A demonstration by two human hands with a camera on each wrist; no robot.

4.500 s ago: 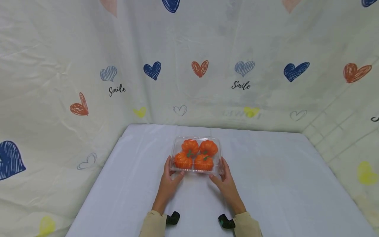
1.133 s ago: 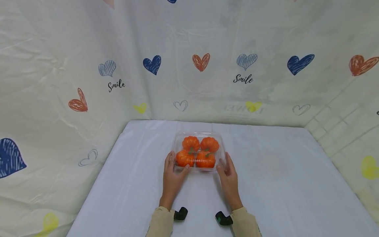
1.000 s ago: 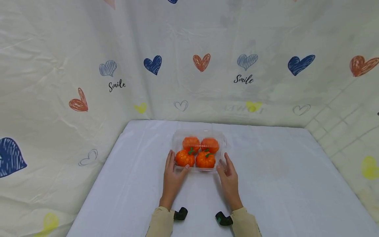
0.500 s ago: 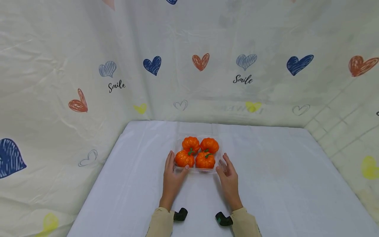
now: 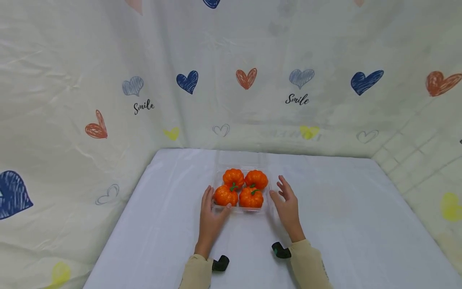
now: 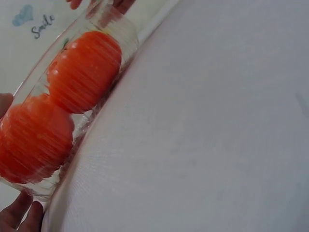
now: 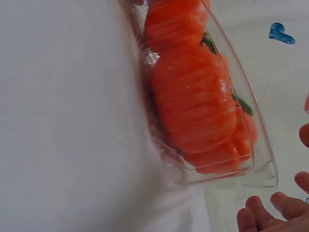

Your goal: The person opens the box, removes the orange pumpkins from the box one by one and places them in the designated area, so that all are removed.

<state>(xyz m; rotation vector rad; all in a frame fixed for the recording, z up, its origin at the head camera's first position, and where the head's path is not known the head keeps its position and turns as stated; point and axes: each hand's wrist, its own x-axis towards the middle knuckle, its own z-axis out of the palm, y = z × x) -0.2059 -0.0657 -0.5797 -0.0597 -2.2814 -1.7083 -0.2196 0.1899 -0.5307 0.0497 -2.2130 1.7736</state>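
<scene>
A clear plastic clamshell box (image 5: 236,209) sits on the white-covered table, its clear lid (image 5: 238,157) tipped back behind it. Inside are several small orange toy pumpkins (image 5: 251,197) with green stems, in two rows. My left hand (image 5: 210,226) holds the box by its near left corner, thumb at the front edge and fingers along the left side. My right hand (image 5: 287,209) is just off the box's right side, fingers spread and holding nothing. In the right wrist view its fingertips (image 7: 258,208) are apart from the box's corner (image 7: 268,181).
White cloth covers the table (image 5: 346,224). Behind it hangs a pale curtain (image 5: 252,48) printed with hearts and "Smile". A black wrist mount (image 5: 221,263) sticks out from the left sleeve, another black mount (image 5: 280,250) from the right one.
The lid, closed over the pumpkins before, has swung up and back. Just now my right hand has come off the box's right side, moving right and up. My left hand has stayed.
</scene>
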